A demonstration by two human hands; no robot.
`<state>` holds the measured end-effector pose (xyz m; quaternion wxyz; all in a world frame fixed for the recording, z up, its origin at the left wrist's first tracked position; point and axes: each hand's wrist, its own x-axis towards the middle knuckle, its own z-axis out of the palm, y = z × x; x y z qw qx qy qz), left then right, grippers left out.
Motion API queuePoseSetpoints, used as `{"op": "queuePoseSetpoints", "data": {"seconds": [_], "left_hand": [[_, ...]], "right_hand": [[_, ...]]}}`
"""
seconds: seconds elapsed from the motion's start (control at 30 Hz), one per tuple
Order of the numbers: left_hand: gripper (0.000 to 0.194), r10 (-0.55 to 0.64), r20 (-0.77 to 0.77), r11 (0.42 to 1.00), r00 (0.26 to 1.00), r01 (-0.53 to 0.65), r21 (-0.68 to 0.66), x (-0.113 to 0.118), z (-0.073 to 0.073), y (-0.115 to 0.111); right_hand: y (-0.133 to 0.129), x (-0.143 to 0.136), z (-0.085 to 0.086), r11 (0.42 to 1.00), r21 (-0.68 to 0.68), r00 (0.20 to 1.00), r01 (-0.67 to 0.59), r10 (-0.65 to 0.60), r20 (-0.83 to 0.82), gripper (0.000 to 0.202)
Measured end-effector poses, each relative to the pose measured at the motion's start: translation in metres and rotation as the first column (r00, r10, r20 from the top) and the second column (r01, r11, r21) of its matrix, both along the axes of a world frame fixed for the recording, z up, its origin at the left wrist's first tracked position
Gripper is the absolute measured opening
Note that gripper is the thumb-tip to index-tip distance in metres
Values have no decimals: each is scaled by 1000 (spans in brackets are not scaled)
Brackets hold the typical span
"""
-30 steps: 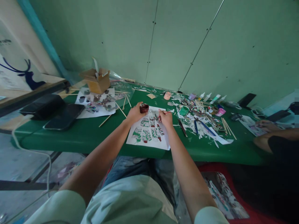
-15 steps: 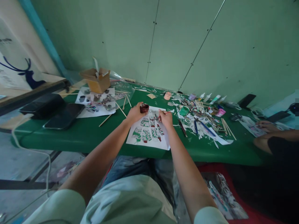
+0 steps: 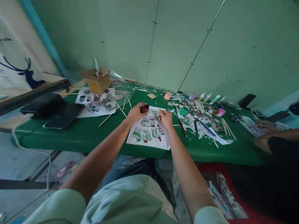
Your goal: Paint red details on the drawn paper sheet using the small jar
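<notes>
My left hand [image 3: 135, 114] is closed around a small open jar of dark red paint [image 3: 144, 109] at the upper left edge of a white printed sheet [image 3: 153, 144]. Green and dark red patches colour the printed shapes on that paper. Over the sheet's right side, my right hand [image 3: 166, 117] pinches a thin reddish stick like a paintbrush [image 3: 168, 112]. Its tip is too small to make out. The lower part of my right hand rests at the paper.
Paper scraps, an open green paint pot [image 3: 184, 110] and blue-handled pliers [image 3: 205, 127] lie to the right. A cardboard box [image 3: 98, 81], a black phone [image 3: 64, 116] and wooden sticks [image 3: 105, 120] are on the left. Another person's arm [image 3: 275, 135] rests at the far right.
</notes>
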<state>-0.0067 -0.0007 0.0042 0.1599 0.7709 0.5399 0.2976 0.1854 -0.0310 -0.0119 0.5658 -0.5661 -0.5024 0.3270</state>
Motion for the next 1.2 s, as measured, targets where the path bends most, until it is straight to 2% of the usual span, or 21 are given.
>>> {"op": "queuePoseSetpoints", "data": {"seconds": [0.13,0.27,1.2], "left_hand": [[69,0,-16,1000,1000,0,2,0,0,0],[70,16,-47,1000,999,-16,-10,1,1,-1],[66,7,-44,1000,999,-7,6,0,1,0]], "right_hand": [[-2,0,1,1000,-13,999,-2,2,42,39],[-2,-1,2,1000,-20,1000,4,-4,9,38],[0,0,1,1000,-18,998,14,-13,64,39]]}}
